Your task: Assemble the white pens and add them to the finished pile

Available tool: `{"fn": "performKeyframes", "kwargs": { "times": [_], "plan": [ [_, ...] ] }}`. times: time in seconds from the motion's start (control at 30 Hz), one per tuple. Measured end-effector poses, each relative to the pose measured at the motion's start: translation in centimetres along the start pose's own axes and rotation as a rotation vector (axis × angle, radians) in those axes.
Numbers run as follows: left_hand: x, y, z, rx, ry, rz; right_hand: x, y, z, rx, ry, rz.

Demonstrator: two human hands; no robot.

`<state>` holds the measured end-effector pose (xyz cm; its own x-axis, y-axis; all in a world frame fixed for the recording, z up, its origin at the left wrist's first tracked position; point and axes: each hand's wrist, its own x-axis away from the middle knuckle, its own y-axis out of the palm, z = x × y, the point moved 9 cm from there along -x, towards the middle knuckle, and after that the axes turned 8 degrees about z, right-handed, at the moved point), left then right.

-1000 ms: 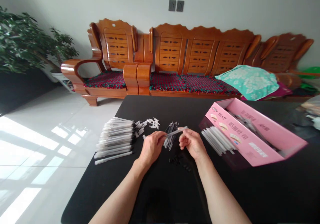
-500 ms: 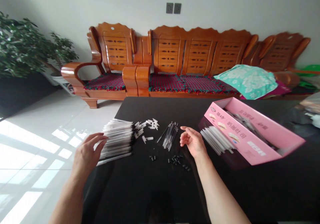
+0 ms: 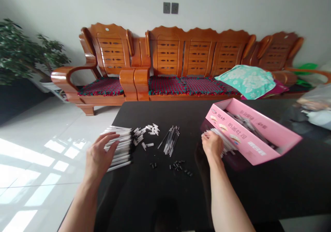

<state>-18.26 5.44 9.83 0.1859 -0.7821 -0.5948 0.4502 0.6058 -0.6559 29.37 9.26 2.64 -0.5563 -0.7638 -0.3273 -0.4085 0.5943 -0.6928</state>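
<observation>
My left hand [image 3: 99,157] hovers at the left end of a row of white pens with dark tips [image 3: 122,144], its thumb and fingers apart. My right hand [image 3: 213,144] is at the bundle of white pen barrels [image 3: 227,145] beside the pink box, fingers curled round at least one barrel; its palm hides part of the bundle. Between the hands lie a small pile of dark-tipped pen refills [image 3: 170,140], loose white caps [image 3: 153,129] and small black plugs [image 3: 178,165].
The pink cardboard box [image 3: 248,135] holds more slim pieces and stands at the right of the black table [image 3: 144,197]. A clear plastic bag [image 3: 317,104] lies at the far right. Behind the table stands a wooden bench [image 3: 168,52]; a potted plant [image 3: 33,56] is at the left.
My right hand has moved from beside the refills to the white barrels near the pink box and closed there. My left hand stays open over the pens. The view has turned slightly right.
</observation>
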Motion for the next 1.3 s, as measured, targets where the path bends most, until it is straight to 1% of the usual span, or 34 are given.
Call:
{"fn": "performKeyframes", "kwargs": {
  "times": [0.03,0.1,0.17,0.27,0.37,0.43,0.47,0.5,0.57,0.63,0.7,0.73,0.8,0.87,0.97,1.03,1.1,1.2,1.3],
  "plan": [
    [-0.3,0.7,1.1,0.036,0.002,-0.02,-0.5,-0.8,0.9,0.154,0.008,0.047],
    [-0.6,2.5,3.4,0.114,0.008,-0.072,-1.0,-1.5,2.1,0.221,0.022,0.064],
    [-0.7,4.5,5.6,0.196,0.007,-0.145,-1.2,-1.4,2.5,0.253,0.001,0.057],
    [-0.3,7.6,8.8,0.291,0.035,-0.228,-0.9,-0.5,2.5,0.306,-0.004,-0.014],
    [0.9,10.4,11.1,0.303,0.091,-0.303,-0.2,0.4,1.3,0.34,-0.02,-0.113],
    [2.0,12.0,11.6,0.251,0.106,-0.346,0.0,0.4,-0.1,0.247,-0.054,-0.105],
    [2.5,12.7,11.6,0.204,0.103,-0.372,0.1,0.3,-0.8,0.138,-0.058,-0.087],
    [3.0,13.3,11.5,0.148,0.097,-0.4,0.2,0.2,-1.3,-0.002,-0.042,-0.07],
    [3.9,14.1,11.1,0.028,0.089,-0.458,0.4,0.3,-1.5,-0.323,0.063,-0.059],
    [4.4,14.6,11.0,-0.064,0.095,-0.497,0.9,1.3,-1.2,-0.614,0.228,-0.102],
    [4.6,14.7,11.0,-0.118,0.104,-0.509,1.7,2.8,-1.2,-0.82,0.364,-0.189],
    [4.5,14.7,11.0,-0.135,0.103,-0.505,2.1,3.4,-1.5,-0.897,0.402,-0.237],
    [4.2,14.5,10.8,-0.148,0.087,-0.473,2.7,4.4,-2.1,-1.022,0.433,-0.314],
    [3.6,13.9,10.3,-0.139,0.049,-0.412,3.2,5.1,-2.6,-1.111,0.456,-0.367],
    [2.7,12.6,8.7,-0.075,-0.062,-0.31,3.8,6.0,-3.1,-1.192,0.502,-0.438],
    [2.3,12.0,7.9,0.029,-0.138,-0.288,4.0,6.4,-3.5,-1.244,0.514,-0.477],
    [2.3,12.0,8.0,0.159,-0.166,-0.31,3.8,6.4,-3.5,-1.3,0.518,-0.453],
    [2.9,12.4,9.3,0.312,-0.126,-0.403,2.8,5.4,-2.5,-1.376,0.516,-0.279],
    [3.7,13.0,10.8,0.395,-0.067,-0.494,2.0,4.4,-1.3,-1.417,0.507,-0.112]
  ]
}}
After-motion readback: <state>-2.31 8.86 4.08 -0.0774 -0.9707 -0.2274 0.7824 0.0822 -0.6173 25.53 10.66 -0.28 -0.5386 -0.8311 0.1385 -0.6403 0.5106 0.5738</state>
